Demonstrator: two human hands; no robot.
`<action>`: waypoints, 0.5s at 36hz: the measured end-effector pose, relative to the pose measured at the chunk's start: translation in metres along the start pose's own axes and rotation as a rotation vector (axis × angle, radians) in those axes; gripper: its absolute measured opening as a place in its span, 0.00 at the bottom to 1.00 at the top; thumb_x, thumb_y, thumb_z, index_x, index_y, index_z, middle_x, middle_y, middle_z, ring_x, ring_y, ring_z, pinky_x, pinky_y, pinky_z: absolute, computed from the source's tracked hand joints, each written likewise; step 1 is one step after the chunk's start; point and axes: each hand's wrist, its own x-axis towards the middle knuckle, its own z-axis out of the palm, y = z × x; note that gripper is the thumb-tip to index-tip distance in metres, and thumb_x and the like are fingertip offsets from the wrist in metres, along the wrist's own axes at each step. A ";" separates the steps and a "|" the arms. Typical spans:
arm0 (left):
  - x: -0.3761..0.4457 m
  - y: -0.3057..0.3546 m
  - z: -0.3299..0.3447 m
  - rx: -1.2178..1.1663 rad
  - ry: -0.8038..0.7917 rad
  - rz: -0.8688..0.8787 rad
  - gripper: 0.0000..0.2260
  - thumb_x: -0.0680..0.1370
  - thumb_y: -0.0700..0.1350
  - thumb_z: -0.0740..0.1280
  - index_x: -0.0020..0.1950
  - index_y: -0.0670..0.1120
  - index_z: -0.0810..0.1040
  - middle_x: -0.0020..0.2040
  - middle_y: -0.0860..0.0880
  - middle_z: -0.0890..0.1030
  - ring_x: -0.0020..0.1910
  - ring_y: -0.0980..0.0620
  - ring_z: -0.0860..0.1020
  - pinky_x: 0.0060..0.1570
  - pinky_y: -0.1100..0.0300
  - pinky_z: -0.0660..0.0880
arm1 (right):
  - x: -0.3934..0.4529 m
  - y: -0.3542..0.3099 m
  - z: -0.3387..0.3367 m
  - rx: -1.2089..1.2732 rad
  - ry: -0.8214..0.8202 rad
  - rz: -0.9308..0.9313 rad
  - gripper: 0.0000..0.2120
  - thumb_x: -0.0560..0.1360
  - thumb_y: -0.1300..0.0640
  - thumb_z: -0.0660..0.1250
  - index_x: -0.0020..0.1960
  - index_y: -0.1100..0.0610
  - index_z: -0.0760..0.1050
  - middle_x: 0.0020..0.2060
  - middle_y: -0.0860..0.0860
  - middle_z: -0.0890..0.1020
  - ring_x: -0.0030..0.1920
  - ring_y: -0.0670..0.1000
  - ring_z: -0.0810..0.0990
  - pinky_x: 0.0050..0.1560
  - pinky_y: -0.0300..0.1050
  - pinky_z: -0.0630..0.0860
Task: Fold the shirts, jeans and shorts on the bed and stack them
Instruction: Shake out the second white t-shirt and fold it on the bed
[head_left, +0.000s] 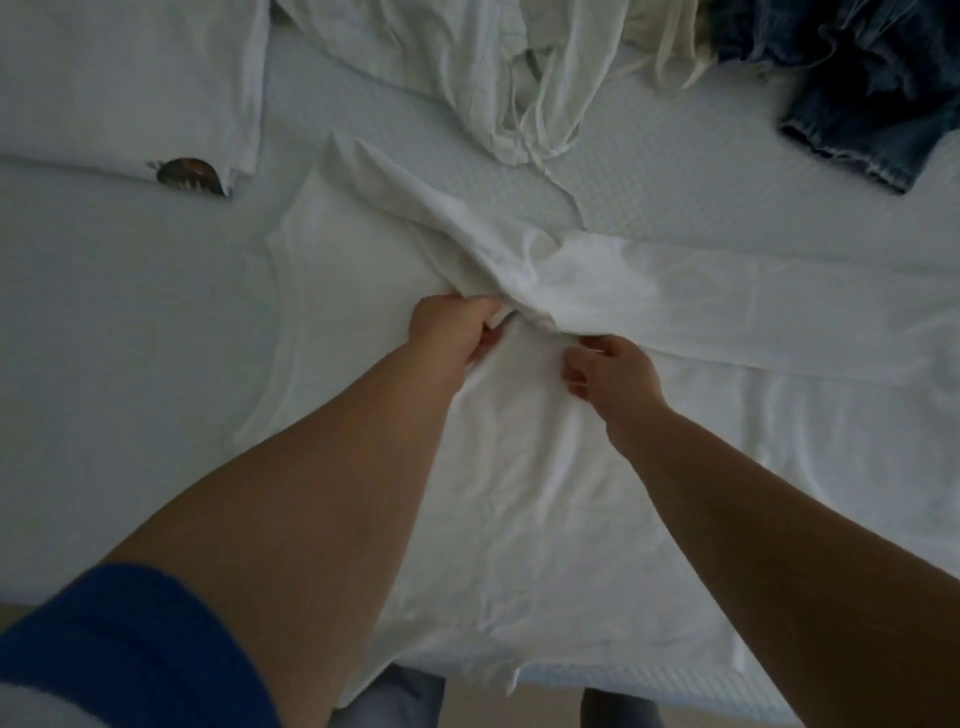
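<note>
Two bare forearms reach out from you over the near edge of the white textured bed (779, 218), your left one leaving a rolled blue sleeve (119, 654). Beneath them lies the white cotton shirt (519, 493), spread flat with its hem draped over the bed's edge. Your left hand (457, 327) has its fingers curled round a bunched fold of that shirt near its middle. Your right hand (608, 366) sits just beside it, fingers curled at the same fold; whether it truly pinches cloth, I cannot tell. Farther left rests a folded white shirt with a dark printed patch (130, 93). At the far side lie a crumpled heap of pale garments (519, 67) and dark blue denim jeans (872, 83).
</note>
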 end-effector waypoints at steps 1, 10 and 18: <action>0.001 0.001 0.002 -0.009 0.008 -0.004 0.06 0.71 0.40 0.70 0.35 0.43 0.75 0.32 0.45 0.78 0.29 0.50 0.77 0.31 0.61 0.73 | 0.000 -0.003 0.005 0.070 0.012 0.029 0.04 0.71 0.62 0.67 0.45 0.56 0.75 0.37 0.53 0.81 0.36 0.51 0.79 0.43 0.47 0.79; -0.040 0.000 -0.028 -0.279 -0.053 0.096 0.08 0.71 0.34 0.62 0.38 0.45 0.78 0.31 0.49 0.81 0.30 0.52 0.80 0.34 0.59 0.78 | -0.020 -0.022 0.035 0.564 -0.066 0.236 0.05 0.76 0.55 0.66 0.48 0.56 0.75 0.40 0.54 0.81 0.36 0.51 0.81 0.37 0.44 0.78; -0.084 -0.080 -0.086 -0.187 -0.073 -0.083 0.09 0.72 0.32 0.62 0.41 0.43 0.78 0.32 0.50 0.82 0.28 0.54 0.80 0.30 0.61 0.77 | -0.061 0.011 0.047 0.858 -0.341 0.435 0.19 0.72 0.47 0.66 0.56 0.59 0.78 0.46 0.55 0.84 0.45 0.54 0.84 0.44 0.49 0.80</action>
